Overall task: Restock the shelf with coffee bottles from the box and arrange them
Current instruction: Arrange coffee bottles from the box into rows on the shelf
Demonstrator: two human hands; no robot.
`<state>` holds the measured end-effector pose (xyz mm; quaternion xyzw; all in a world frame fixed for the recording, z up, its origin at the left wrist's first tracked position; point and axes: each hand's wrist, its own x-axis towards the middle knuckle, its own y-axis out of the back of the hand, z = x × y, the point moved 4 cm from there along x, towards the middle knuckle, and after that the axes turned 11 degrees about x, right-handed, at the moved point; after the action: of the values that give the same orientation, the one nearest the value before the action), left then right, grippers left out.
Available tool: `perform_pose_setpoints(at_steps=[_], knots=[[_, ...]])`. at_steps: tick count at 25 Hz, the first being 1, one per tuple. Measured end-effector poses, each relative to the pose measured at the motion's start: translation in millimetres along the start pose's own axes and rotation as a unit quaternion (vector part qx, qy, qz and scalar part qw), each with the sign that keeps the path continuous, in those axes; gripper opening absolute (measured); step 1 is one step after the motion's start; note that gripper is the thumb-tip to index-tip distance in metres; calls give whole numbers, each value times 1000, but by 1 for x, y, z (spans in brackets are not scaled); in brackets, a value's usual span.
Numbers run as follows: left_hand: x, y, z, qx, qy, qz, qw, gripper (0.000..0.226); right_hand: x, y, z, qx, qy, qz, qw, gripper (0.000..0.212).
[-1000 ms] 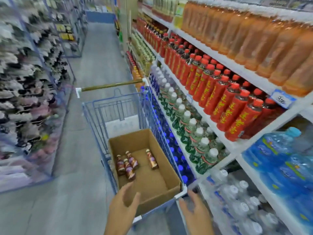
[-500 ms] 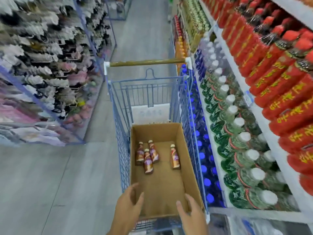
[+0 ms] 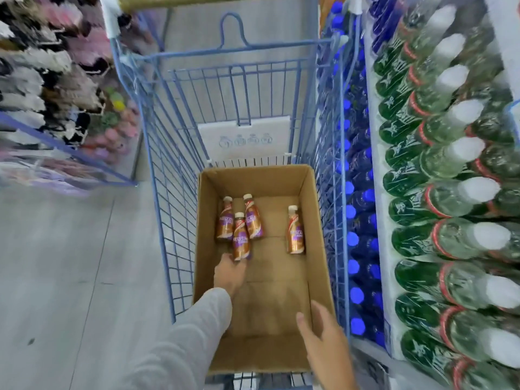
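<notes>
Hands first: the left hand [image 3: 229, 273], grey sleeve and all, is down inside the cardboard box [image 3: 316, 209] with its fingertips at the base of the nearest coffee bottle [image 3: 241, 239]. Honestly I can't tell if it has a grip on it or is only touching. That one belongs to a cluster of three lying flat toward the far left part of the box floor, with a second bottle [image 3: 225, 220] on its left and a third bottle [image 3: 253, 218] on its right, all pressed together. Every bottle lies lengthwise, cap toward the far edge and base toward the person, so the base is the end a hand meets first. The brown-and-purple labels look like "NESCAFE", though only the first letters survive the blur. A fourth bottle [image 3: 295, 232] lies alone by the right wall, well apart from the cluster. The right hand [image 3: 323, 333] hangs relaxed, fingers spread, over the near right corner and holds nothing, so I'd guess it's the closer one for that loner. The box sits in a blue wire cart [image 3: 168, 220]. Further right, the shelf [image 3: 377, 220] carries green-labelled bottles [image 3: 450, 198] with white caps, and their writing is unreadable.
</notes>
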<state>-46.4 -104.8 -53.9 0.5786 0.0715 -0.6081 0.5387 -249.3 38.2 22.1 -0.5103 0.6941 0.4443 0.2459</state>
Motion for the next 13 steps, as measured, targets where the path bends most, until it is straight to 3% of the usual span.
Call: perform_pose_setpoints(at_steps=[3, 7, 10, 13], knots=[[56, -29, -5, -21, 56, -7, 998, 60, 12, -4, 6, 7, -14, 11, 1000, 58], [127, -61, -16, -26, 87, 2, 996, 76, 31, -16, 33, 8, -29, 42, 999, 76], [154, -71, -20, -19, 70, 0, 997, 59, 45, -22, 33, -9, -45, 27, 999, 72], [135, -62, -20, -35, 68, -50, 996, 38, 57, -29, -10, -18, -37, -22, 999, 57]])
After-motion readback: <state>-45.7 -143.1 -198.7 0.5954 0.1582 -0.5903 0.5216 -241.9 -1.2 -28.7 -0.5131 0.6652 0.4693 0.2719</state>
